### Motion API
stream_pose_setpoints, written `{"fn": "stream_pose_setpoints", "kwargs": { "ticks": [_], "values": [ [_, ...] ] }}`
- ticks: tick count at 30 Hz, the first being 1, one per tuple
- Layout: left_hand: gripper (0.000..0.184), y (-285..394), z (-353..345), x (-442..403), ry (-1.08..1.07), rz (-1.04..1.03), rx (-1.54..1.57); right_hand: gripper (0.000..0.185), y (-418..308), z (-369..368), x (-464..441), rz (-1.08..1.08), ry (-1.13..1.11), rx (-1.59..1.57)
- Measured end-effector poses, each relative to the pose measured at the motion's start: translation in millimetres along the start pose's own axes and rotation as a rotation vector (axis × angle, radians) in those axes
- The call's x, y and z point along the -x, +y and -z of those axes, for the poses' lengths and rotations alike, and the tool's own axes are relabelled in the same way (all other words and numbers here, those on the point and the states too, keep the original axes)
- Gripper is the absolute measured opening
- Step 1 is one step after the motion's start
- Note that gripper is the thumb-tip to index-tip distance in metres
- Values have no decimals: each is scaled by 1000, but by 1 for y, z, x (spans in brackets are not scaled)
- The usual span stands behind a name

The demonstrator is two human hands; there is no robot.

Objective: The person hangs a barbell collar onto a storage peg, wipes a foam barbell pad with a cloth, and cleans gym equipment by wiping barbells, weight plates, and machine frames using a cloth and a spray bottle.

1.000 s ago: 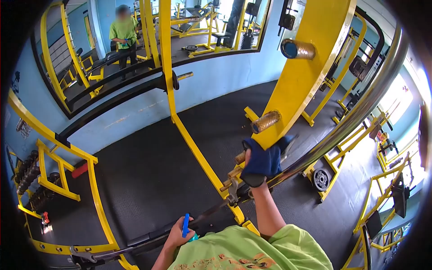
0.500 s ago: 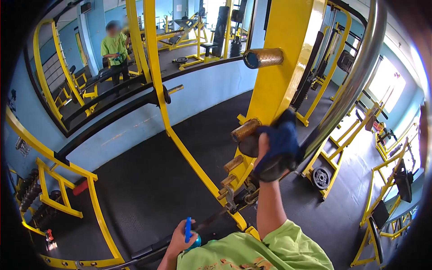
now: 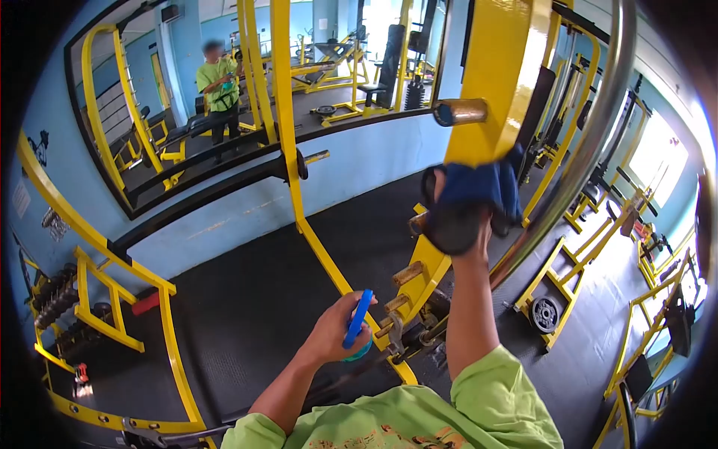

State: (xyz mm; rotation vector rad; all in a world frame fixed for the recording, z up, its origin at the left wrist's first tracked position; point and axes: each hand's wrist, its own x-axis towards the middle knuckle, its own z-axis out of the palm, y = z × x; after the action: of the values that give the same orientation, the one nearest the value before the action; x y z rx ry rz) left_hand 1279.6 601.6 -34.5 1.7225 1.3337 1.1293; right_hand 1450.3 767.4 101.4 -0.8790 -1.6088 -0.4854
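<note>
My right hand (image 3: 483, 218), mostly covered, is closed around a dark blue cloth (image 3: 479, 185) with a black part hanging below. The cloth lies against the front of a yellow upright post (image 3: 501, 82), just above a worn metal peg (image 3: 416, 223). My left hand (image 3: 333, 329), lower and to the left, grips a teal bottle-like object (image 3: 360, 352) with a flat blue piece (image 3: 357, 320) on top. Its exact kind is unclear, since my fingers hide much of it.
More pegs (image 3: 407, 272) stick out along the post. A shiny metal bar (image 3: 598, 142) slants down to its right. A mirror (image 3: 179, 45) reflects a person in a green shirt. A dumbbell rack (image 3: 63, 299) stands left; a weight plate (image 3: 544, 314) sits on a frame at right.
My right hand and the cloth have moved up the post, covering part of the peg. My left hand has risen farther into view with the teal object. The view has shifted slightly.
</note>
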Motion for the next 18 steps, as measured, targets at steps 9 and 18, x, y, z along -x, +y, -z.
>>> {"fn": "stream_pose_setpoints", "kwargs": {
  "ticks": [9,18],
  "values": [
    [57,30,-11,-48,66,-386,-437,29,-14,16,-12,54,237,190],
    [58,10,-44,-62,-95,-455,-525,70,1,23,-108,-96,189,-434]
  ]
}}
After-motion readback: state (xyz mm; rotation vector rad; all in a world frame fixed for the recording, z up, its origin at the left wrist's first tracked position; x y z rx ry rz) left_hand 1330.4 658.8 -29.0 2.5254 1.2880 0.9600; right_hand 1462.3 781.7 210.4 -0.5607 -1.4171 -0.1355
